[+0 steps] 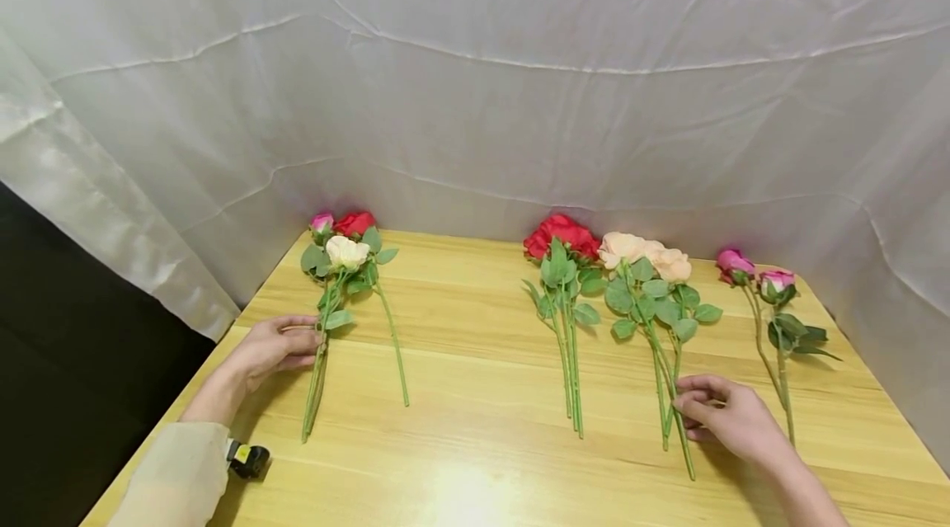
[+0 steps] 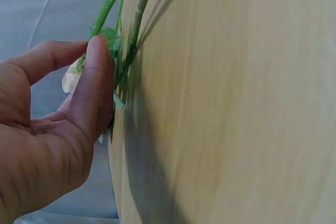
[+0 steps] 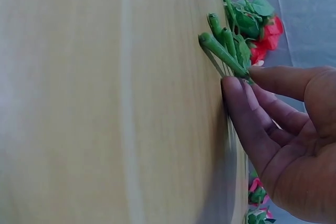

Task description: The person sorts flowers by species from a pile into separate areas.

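Observation:
My left hand pinches the green stem of a cream artificial rose between thumb and fingers. In the left wrist view that stem rises from the fingertips, with another stem close beside it over the wood. A red rose and a pink rose lie around the cream one. On the right, my right hand pinches a stem of the peach roses, thumb and index finger near its lower part. The cut stem ends stick out past those fingertips in the right wrist view.
Red roses with several stems lie between the hands. Two pink roses rest at the far right, their stems passing close to the right hand. A grey-white curtain hangs behind the wooden table. A black device sits at the left wrist.

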A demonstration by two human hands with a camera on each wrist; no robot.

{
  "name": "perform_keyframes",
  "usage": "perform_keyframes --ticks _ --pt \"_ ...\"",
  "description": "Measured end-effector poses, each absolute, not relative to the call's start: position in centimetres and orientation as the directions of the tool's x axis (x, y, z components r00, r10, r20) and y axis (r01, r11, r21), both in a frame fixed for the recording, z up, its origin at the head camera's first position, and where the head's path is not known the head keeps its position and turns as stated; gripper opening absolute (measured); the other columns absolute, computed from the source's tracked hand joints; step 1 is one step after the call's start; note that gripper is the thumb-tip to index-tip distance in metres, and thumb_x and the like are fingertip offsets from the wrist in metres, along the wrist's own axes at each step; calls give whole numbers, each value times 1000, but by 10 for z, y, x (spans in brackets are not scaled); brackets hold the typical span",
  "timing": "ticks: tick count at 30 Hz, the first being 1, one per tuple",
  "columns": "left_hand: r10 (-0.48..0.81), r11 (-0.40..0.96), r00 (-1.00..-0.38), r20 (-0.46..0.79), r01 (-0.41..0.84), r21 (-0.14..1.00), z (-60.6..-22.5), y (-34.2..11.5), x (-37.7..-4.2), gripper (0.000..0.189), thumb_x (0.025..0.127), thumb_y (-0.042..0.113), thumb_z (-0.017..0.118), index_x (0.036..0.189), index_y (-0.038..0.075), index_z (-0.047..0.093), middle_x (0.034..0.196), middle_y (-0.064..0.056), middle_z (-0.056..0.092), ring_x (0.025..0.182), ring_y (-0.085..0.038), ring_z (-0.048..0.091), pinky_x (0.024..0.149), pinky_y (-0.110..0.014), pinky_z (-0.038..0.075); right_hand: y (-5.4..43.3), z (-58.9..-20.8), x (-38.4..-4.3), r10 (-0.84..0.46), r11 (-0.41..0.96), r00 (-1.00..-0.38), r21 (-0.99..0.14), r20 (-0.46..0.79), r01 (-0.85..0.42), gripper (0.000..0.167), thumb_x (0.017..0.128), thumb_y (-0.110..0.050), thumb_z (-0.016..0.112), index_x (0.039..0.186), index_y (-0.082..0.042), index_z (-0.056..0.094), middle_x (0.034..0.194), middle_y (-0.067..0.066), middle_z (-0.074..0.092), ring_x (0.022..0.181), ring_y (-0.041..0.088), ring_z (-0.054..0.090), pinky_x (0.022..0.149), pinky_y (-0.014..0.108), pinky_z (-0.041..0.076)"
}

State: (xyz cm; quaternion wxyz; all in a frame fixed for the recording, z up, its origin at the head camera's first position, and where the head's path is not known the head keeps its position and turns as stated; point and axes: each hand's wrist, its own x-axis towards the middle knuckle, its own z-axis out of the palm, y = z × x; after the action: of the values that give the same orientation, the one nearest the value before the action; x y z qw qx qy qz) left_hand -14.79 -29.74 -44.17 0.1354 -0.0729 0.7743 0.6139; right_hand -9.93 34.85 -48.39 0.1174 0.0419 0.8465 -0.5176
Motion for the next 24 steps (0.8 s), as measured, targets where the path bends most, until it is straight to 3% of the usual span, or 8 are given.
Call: perform_keyframes --ticks 8,15,18,21,24 --pt "63 192 -964 -260 -244 951 -437 -289 -148 66 102 3 64 153 -16 28 114 -11 67 97 -13 72 91 -29 62 347 -481 -99 -15 432 -982 -887 -189 164 51 102 -16 69 139 14 53 114 18 67 86 18 72 77 32 65" --pt "70 132 -971 -228 -218 967 -431 -275 -150 67 101 2 65 154 -15 27 113 -9 69 98 -15 73 92 -29 61 344 -476 -100 -10 411 -997 -909 -81 69 55 106 -23 64 146 10 47 123 18 67 93 8 72 81 28 64" --pt "62 95 -977 -206 -200 975 -427 -267 -151 65 101 2 66 153 -13 29 117 -10 66 100 -14 72 93 -29 61 340 -473 -102 -15 299 -1000 -954 -12 7 52 106 -19 63 146 9 45 119 6 70 96 11 73 82 31 65" --pt "61 43 -983 -171 -169 985 -424 -257 -151 63 101 1 66 152 -11 31 119 -8 65 101 -13 70 95 -29 60 333 -470 -103 -2 153 -997 -985 74 -73 40 104 -14 66 139 1 54 114 -6 73 96 13 74 82 32 64" --pt "65 -12 -989 -133 -134 991 -422 -248 -152 59 102 0 64 150 -12 32 115 -4 65 102 -12 69 94 -29 61 320 -466 -104 27 25 -988 -988 152 -151 29 102 -8 68 131 -7 62 112 -7 74 94 13 75 81 32 64"
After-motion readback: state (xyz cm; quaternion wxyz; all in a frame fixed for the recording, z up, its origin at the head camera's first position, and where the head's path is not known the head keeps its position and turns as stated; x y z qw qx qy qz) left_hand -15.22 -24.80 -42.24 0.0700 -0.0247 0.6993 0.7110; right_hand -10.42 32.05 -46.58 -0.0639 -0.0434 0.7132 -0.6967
